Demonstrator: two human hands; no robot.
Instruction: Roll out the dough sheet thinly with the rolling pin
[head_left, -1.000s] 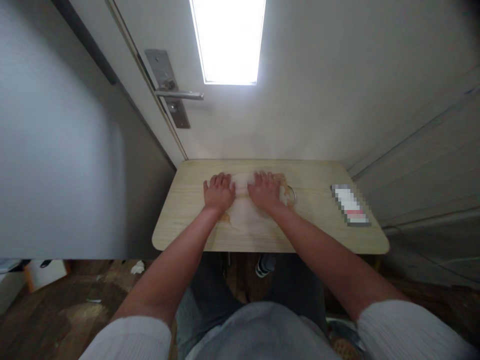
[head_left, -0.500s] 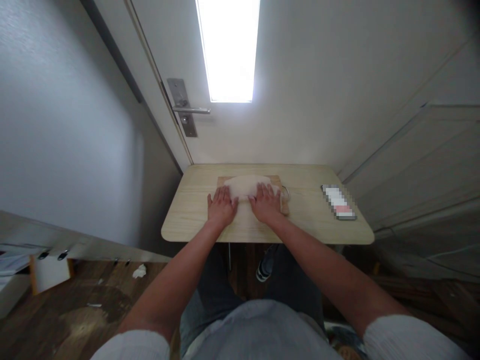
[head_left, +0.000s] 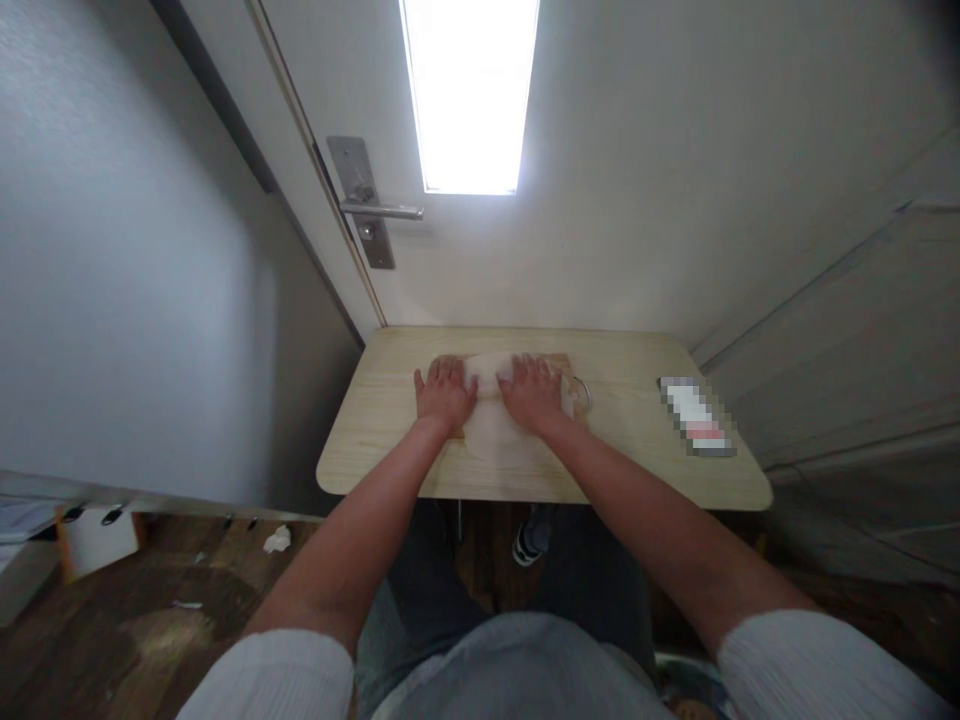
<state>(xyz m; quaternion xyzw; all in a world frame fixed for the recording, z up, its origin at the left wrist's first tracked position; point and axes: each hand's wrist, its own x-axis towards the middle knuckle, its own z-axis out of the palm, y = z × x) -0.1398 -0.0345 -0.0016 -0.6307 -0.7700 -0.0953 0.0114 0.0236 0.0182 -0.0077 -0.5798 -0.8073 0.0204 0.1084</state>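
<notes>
A thin pale sheet that looks like rolled-out dough lies over a wooden cutting board, spreading both behind and in front of my hands. My left hand rests palm down at its left side, fingers stretched forward and thumb pointing inward. On the right side, my right hand lies flat in the same way, fingers slightly spread. Between the thumbs runs a pale ridge across the sheet; whether it is a rolling pin or a fold of dough I cannot tell. The palms hide whatever is under them.
The board has a metal ring handle at its right end. A blurred-out phone lies at the right of the small wooden table. Behind stands a white door with a lever handle. Crumpled paper is on the floor.
The pale sheet now reaches toward me in front of my hands, where before it lay mainly behind them. My hands have shifted slightly away from me on the board. The view has tilted a little.
</notes>
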